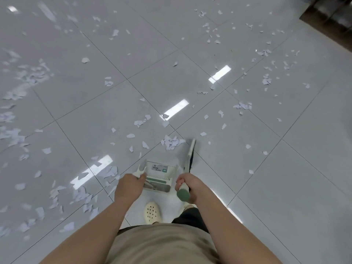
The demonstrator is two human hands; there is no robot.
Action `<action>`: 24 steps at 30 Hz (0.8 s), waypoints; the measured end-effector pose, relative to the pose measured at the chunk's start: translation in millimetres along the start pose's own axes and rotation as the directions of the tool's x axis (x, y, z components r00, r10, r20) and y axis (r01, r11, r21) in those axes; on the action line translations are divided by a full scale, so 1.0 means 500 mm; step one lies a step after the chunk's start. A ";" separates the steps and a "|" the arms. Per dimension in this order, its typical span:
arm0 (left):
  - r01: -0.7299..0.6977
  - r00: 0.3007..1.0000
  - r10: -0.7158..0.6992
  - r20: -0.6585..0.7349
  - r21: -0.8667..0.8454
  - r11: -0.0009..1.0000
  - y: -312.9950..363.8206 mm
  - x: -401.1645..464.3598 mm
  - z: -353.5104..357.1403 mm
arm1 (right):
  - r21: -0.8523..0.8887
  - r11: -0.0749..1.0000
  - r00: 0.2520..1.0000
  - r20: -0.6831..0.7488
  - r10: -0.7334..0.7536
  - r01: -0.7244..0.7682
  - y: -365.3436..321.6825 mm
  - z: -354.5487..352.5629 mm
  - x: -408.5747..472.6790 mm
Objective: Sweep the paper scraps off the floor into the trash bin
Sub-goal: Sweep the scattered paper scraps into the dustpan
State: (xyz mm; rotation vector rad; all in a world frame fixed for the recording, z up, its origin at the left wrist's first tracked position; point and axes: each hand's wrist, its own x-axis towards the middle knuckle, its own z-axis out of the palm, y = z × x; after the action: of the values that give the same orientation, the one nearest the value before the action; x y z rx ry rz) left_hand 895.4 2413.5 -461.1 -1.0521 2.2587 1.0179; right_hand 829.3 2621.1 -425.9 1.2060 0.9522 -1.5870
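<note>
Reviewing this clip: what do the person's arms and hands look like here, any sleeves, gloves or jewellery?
Both arms are bare from the bottom of the frame to the fingers; no sleeve shows. The left hand and right hand wear no gloves, and no watch, ring or bracelet is visible. Below them show a khaki top, dark shorts and a cream perforated clog.

Ahead of the hands, toward 12 o'clock, the tiled floor [190, 54] lay open, dotted only with flat paper scraps [172, 142]. The dustpan [159, 176] stood directly between both hands. The broom [189, 156] slanted toward 1 o'clock. A dark furniture edge [327, 18] closed off the far 2 o'clock corner. Scraps lay thickest from 8 to 10 o'clock.
</note>
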 end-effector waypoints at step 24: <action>-0.105 0.991 0.113 -0.075 0.104 0.989 0.365 0.003 0.243 | 0.176 0.952 0.968 -0.079 -0.238 0.249 -0.334 -0.444 -0.091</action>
State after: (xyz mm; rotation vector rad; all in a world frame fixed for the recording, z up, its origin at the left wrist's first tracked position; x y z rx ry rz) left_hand 761.0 2586.7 -459.7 -0.9532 2.4282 0.9100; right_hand 738.0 2887.5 -422.8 1.3061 1.0403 -1.8794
